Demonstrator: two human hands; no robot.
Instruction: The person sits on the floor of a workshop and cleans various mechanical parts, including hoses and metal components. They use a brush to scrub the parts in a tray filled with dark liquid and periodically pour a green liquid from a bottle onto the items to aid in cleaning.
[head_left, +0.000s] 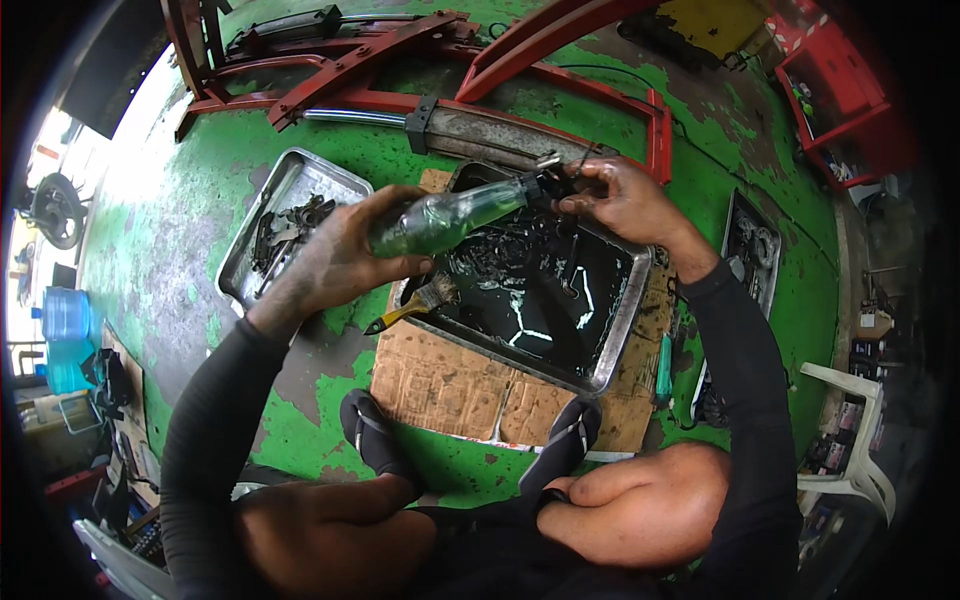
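Observation:
A clear greenish bottle (457, 216) lies nearly level in the grip of my left hand (352, 244), its dark cap end towards the right. My right hand (619, 199) pinches a small dark metal part (559, 180) right at the bottle's neck. Whether part and cap touch, I cannot tell. Below both hands is a metal tray (517, 371) holding dark liquid and oily parts, some hidden by the bottle. A paintbrush with a yellow and black handle (401, 313) rests across the tray's left edge, bristles inward.
Oil-spotted cardboard (442, 379) lies under the tray. A second tray (296, 161) with metal parts sits left; another tray (769, 262) with parts is at right, beyond a green-handled tool (664, 367). A red steel lift frame (367, 64) spans the far side. A white plastic chair (862, 442) stands right.

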